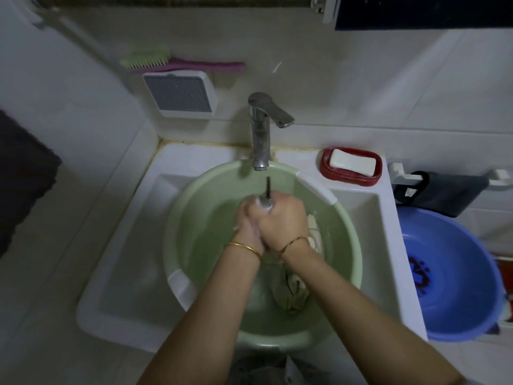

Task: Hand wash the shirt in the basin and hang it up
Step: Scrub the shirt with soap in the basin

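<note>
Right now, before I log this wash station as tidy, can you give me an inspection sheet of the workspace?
Surface: white sink with a green basin sitting in it.
Job's things: shirt bunched in the green basin, its upper part drawn up into the hands; faucet over the basin's far rim.
Clutter: soap bar in a red dish on the sink's right rear corner; brush on top of a wall holder.
Grips: left hand and right hand pressed together below the faucet, both gripping the shirt.
Cables: nothing seen.
Surroundings: blue basin right of the sink; dark cloth on a rail; tiled wall.
</note>
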